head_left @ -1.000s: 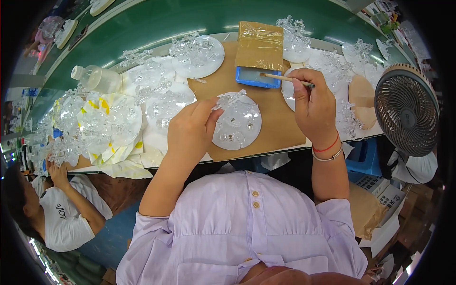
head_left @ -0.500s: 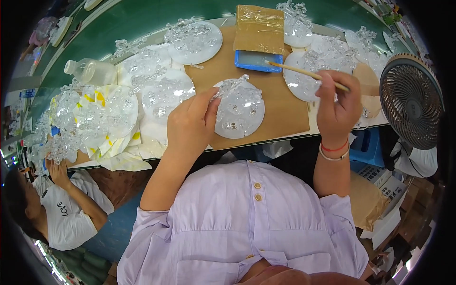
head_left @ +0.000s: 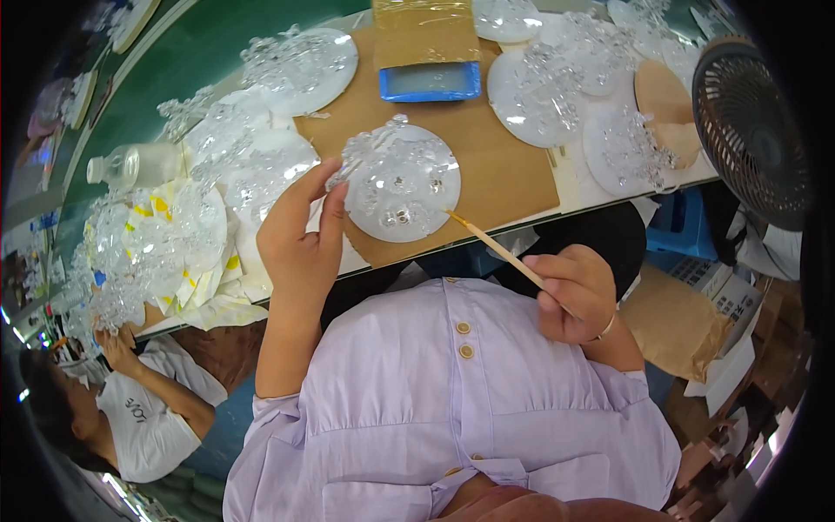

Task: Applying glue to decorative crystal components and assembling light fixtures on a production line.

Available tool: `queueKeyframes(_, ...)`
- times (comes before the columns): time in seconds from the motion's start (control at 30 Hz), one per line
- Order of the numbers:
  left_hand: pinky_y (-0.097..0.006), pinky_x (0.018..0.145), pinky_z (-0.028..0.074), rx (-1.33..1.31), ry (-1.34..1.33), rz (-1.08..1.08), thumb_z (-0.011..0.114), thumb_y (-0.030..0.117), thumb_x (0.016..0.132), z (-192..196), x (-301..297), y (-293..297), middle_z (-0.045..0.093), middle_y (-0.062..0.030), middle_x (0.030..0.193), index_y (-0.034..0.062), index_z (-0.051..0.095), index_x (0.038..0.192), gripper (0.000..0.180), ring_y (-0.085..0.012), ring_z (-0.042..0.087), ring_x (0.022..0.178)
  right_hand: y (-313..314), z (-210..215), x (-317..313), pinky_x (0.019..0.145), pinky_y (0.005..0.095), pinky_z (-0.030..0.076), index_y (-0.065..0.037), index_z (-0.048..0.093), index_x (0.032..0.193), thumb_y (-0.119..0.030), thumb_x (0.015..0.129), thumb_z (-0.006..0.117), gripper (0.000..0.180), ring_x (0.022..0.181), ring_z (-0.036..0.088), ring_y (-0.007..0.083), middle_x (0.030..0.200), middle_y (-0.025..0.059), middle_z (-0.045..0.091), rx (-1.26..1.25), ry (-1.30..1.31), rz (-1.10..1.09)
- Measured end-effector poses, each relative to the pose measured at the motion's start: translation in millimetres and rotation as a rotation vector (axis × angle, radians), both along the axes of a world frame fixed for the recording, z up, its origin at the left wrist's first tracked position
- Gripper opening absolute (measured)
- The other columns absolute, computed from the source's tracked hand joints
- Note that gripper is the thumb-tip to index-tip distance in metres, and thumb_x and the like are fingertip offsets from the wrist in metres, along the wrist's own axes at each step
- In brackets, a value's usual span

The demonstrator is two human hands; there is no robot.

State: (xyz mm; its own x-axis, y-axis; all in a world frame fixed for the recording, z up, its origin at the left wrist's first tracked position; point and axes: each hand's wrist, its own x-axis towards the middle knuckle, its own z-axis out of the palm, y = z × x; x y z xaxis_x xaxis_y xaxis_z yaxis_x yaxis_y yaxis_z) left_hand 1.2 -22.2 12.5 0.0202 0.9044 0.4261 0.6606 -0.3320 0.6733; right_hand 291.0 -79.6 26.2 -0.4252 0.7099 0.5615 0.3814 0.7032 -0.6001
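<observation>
A round white disc (head_left: pixel 426 161) lies on the cardboard sheet in front of me, with small clear parts on its surface. At its left edge my left hand (head_left: pixel 300 239) pinches a clear plastic piece (head_left: pixel 370 152) between thumb and fingers. My right hand (head_left: pixel 574 296) is closed round a thin wooden brush (head_left: pixel 500 250). The brush points up and left, its yellowish tip at the disc's lower right edge; whether it touches, I cannot tell. Beyond the disc sits a blue tray (head_left: pixel 430 97) with pale contents, partly covered by a cardboard flap (head_left: pixel 426 35).
More discs with clear parts (head_left: pixel 300 70) stand left and right of the cardboard sheet (head_left: pixel 513 178). A clear bottle (head_left: pixel 139 165) lies at the left, near a heap of clear parts (head_left: pixel 161 226). A fan (head_left: pixel 752 130) stands right. Another person (head_left: pixel 143 404) works at the lower left.
My right hand has moved from beside the blue tray down toward my body, bringing the brush tip from the tray to the disc's edge. My left hand still pinches the clear piece.
</observation>
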Motion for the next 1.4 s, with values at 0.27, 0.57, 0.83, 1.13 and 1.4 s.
queueKeyframes(0.27, -0.027, 0.07, 0.052, -0.043, 0.018, 0.033, 0.071, 0.003, 0.082, 0.1, 0.2, -3.1, 0.07, -0.0105, 0.093, 0.0025, 0.068, 0.103, 0.021, -0.0175, 0.068, 0.078, 6.6, -22.3, -12.6, 0.05, 0.0319, 0.043, -0.004, 0.049, 0.094, -0.005, 0.082, 0.063, 0.018, 0.056, 0.055, 0.0224, 0.097, 0.0154, 0.065, 0.1, -0.053, 0.01)
queueKeyframes(0.57, -0.028, 0.07, 0.051, -0.002, 0.013, -0.006, 0.071, 0.003, 0.08, -4.8, -0.3, -3.6, 0.07, -0.0114, 0.093, 0.0031, 0.068, 0.105, 0.025, -0.0201, 0.068, 0.076, 20.2, -25.0, -32.2, 0.049, 0.0323, 0.043, -0.003, 0.049, 0.097, -0.003, 0.08, 0.065, 0.023, 0.058, 0.057, 0.0228, 0.096, 0.018, 0.064, 0.179, -0.091, 0.03)
queueKeyframes(0.83, -0.028, 0.067, 0.053, 0.074, 0.077, -0.023, 0.071, -0.003, 0.078, -6.2, -1.9, 0.3, 0.07, -0.0109, 0.091, 0.0032, 0.067, 0.103, 0.027, -0.022, 0.068, 0.076, 43.0, -2.5, -39.9, 0.055, 0.0312, 0.05, 0.0, 0.048, 0.098, 0.0, 0.087, 0.058, 0.015, 0.063, 0.062, 0.0244, 0.093, 0.0207, 0.063, -0.01, -0.055, -0.018)
queueKeyframes(1.13, -0.029, 0.061, 0.053, 0.142, 0.068, -0.072, 0.072, -0.006, 0.075, -4.8, -0.7, 3.5, 0.07, -0.0113, 0.089, 0.0013, 0.066, 0.099, 0.026, -0.0226, 0.068, 0.073, 63.7, -1.6, -55.5, 0.057, 0.0219, 0.051, 0.001, 0.049, 0.098, -0.007, 0.097, 0.049, 0.008, 0.065, 0.062, 0.0116, 0.089, 0.0171, 0.064, -0.392, 0.102, 0.018)
queueKeyframes(1.4, -0.029, 0.058, 0.052, 0.209, 0.07, -0.076, 0.072, -0.006, 0.073, -8.0, -0.1, 6.7, 0.069, -0.0113, 0.085, 0.0018, 0.067, 0.099, 0.027, -0.0217, 0.066, 0.069, 66.6, 10.9, -66.8, 0.051, 0.0271, 0.045, 0.001, 0.05, 0.091, -0.001, 0.091, 0.057, 0.007, 0.058, 0.06, 0.0218, 0.075, 0.015, 0.063, -0.106, -0.043, 0.009)
